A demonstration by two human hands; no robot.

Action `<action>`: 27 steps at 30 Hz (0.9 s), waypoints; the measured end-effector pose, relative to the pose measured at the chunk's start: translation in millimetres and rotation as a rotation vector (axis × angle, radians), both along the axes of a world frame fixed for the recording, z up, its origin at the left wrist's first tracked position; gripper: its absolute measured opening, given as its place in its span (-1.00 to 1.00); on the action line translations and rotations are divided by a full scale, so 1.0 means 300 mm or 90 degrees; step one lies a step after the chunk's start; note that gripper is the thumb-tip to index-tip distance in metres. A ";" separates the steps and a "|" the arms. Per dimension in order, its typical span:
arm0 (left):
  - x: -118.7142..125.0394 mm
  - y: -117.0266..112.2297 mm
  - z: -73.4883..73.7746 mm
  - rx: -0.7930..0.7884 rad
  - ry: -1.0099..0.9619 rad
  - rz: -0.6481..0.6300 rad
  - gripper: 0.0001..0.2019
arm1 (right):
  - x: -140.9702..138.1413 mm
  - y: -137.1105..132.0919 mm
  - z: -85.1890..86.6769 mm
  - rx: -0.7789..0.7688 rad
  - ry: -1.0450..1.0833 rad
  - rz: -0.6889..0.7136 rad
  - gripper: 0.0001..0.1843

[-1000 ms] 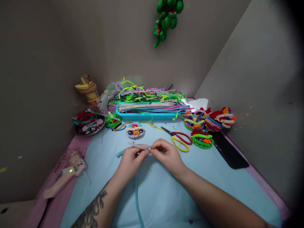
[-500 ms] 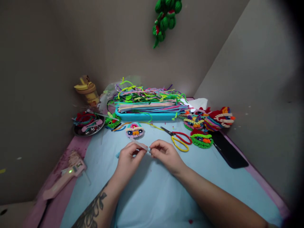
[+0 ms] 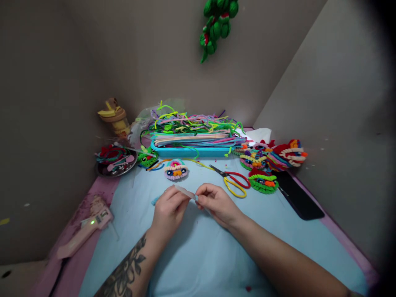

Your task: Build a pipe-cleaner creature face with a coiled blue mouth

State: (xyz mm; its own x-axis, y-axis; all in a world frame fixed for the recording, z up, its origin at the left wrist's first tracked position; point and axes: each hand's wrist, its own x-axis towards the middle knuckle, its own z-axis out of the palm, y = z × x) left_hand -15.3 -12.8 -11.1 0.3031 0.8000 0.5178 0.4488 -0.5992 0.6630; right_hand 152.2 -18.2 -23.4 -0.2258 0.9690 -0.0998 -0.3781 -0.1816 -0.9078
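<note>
My left hand (image 3: 170, 206) is closed around a pale, whitish stick (image 3: 185, 191), which slants across above its fingers. My right hand (image 3: 216, 202) pinches the stick's near end, at a small light blue fuzzy bit (image 3: 196, 198) that looks like pipe cleaner. A light blue fuzzy end (image 3: 154, 200) pokes out left of my left hand; whether the two blue parts join is hidden. Just beyond my hands sits a lilac and cream pipe-cleaner face (image 3: 176, 170) with an orange beak. Scissors (image 3: 232, 181) with red and yellow handles lie open beyond my right hand.
A blue tray (image 3: 193, 152) heaped with pipe cleaners stands at the back. Colourful pipe-cleaner birds (image 3: 262, 181) and a black phone (image 3: 298, 196) are at right. At left are a lit glue gun (image 3: 88, 231), a metal bowl (image 3: 131, 165) and a tan cup (image 3: 116, 119).
The pale stick has shifted slightly right and down between my hands, and its lower end now shows under my right fingers. My left fingers have drawn closer together.
</note>
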 end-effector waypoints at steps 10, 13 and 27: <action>0.020 -0.003 0.020 -0.118 -0.067 0.020 -0.94 | 0.010 -0.001 0.004 0.107 -0.129 -0.097 -0.79; 0.028 -0.003 0.019 -0.226 -0.107 0.019 -0.95 | 0.014 -0.001 0.010 0.149 -0.202 -0.130 -0.82; 0.034 0.011 0.023 -0.511 -0.247 -0.045 -0.80 | 0.044 0.002 0.040 0.449 -0.496 -0.198 -0.93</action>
State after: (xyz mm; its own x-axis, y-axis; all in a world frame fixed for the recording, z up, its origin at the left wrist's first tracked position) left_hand -5.1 -9.4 -4.2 0.2853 0.9516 -0.1141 0.0847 0.0936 0.9920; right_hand 165.4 -17.7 -11.5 -0.0775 0.8683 0.4900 0.4053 0.4764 -0.7802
